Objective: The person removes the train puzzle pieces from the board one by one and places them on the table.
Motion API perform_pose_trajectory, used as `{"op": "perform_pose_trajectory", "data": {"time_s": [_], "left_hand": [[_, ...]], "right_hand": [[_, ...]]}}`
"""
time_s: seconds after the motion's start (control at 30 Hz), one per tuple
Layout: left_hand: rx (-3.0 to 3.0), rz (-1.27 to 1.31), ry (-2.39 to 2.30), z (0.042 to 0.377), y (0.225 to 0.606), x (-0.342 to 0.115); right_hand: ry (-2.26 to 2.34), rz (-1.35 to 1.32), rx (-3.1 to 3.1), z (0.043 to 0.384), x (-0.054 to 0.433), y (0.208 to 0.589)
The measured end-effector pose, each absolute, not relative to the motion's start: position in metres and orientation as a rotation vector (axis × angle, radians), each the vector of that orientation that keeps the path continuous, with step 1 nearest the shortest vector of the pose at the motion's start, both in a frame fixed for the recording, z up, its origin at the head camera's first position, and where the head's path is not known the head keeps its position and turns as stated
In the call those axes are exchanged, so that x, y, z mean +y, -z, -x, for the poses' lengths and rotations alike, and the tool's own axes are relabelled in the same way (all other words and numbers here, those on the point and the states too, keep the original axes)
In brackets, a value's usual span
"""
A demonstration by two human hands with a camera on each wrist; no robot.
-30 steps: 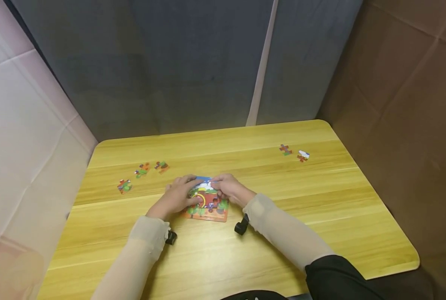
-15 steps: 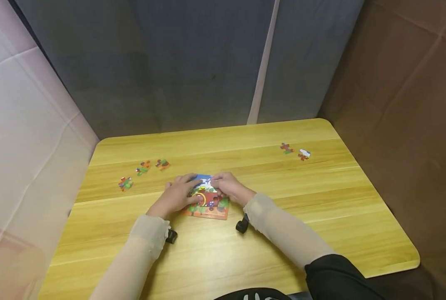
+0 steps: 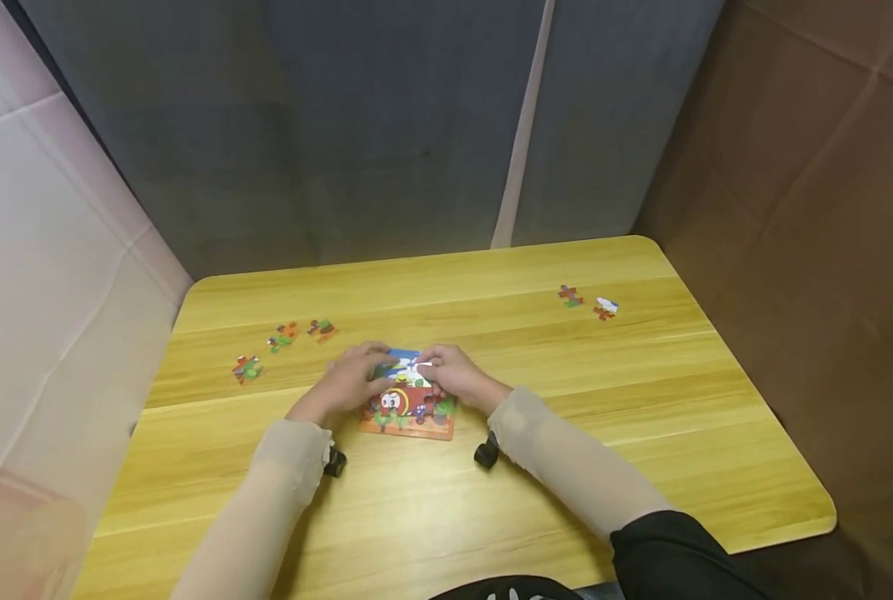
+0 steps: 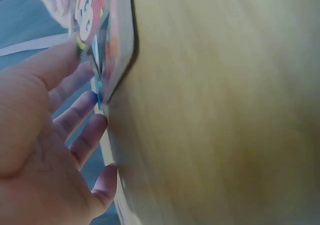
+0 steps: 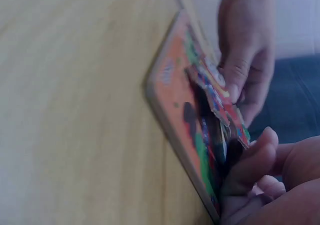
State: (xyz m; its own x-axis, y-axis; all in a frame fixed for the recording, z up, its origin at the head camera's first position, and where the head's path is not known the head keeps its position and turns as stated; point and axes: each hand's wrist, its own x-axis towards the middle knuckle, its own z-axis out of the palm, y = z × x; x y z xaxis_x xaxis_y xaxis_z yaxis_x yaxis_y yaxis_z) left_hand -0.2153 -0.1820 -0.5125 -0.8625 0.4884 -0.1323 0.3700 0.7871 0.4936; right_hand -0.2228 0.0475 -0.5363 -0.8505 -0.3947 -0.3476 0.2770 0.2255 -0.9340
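Nearest first, finding the puzzle board (image 3: 416, 430) lying flat on the table (image 3: 446, 525), likely being stiff, light and prone to sliding if nudged. Just over the board, seeing the joined pieces (image 5: 215, 87) tilting partly clear of it, looking thin and stiff and probably weighing little. Perhaps sagging or parting at the knobs under uneven lifting, so calling for opposite edges and some support beneath. On the board's left, pinching one edge of those pieces with the left hand (image 3: 347, 382); on its right, gripping the other edge with the right hand (image 3: 457, 375), fingers curling close. Beyond the board to its left, noticing three loose pieces (image 3: 282, 336); farther off to its right, two more loose pieces (image 3: 571, 296). Reading no brand or label, from a purple mark (image 5: 167, 70) on the board's orange border, too blurred for deciphering, outward.
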Motion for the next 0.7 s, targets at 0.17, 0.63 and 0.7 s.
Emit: {"op": "perform_pose_trajectory", "data": {"time_s": [0.17,0.63,0.7], "left_hand": [[2.723,-0.689,-0.654,0.225,0.514,-0.181],[2.76,-0.64,-0.686,0.227,0.517,-0.183],[2.766,-0.635,-0.689,0.226,0.517,-0.183]], "right_hand": [[1.6,0.199,2.151,0.22,0.045,0.539],[1.207,0.423,2.534,0.213,0.042,0.533],[1.058,0.468,2.629,0.211,0.041,0.532]]}}
